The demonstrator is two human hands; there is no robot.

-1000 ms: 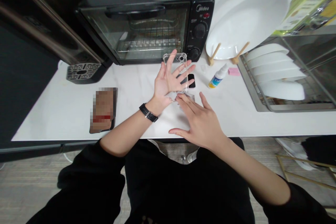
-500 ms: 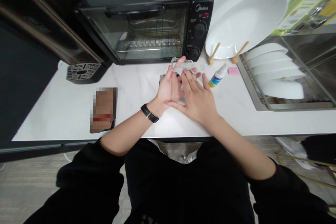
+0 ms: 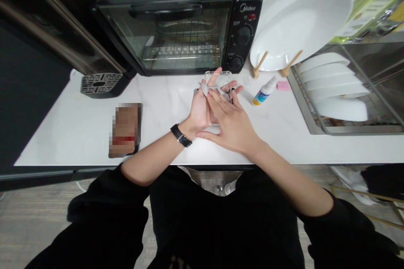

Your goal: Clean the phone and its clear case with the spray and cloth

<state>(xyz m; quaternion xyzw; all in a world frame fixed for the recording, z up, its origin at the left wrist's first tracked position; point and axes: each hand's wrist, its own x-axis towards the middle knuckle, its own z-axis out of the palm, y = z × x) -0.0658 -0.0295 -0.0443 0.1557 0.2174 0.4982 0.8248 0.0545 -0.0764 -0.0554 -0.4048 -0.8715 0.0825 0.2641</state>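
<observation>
My left hand (image 3: pixel 199 109), with a black watch on the wrist, lies palm up above the white counter (image 3: pixel 158 109) and carries a clear phone case (image 3: pixel 217 80) on its spread fingers. My right hand (image 3: pixel 235 122) rests flat on the case, its fingers stretched over a small pale cloth or wipe (image 3: pixel 204 89) that pokes out at the left. Under both hands lies a black phone (image 3: pixel 232 91), mostly hidden.
A black toaster oven (image 3: pixel 189 21) stands behind the hands. A small spray bottle (image 3: pixel 264 91) and a pink eraser-like block (image 3: pixel 283 86) lie to the right, beside white plates (image 3: pixel 299 25) and a dish rack (image 3: pixel 341 92). A second phone (image 3: pixel 125 129) lies at the left.
My right hand has moved up from the counter's front edge onto the case in my left palm. The case has been lowered and tilted flatter, and a pale cloth now shows at its edge.
</observation>
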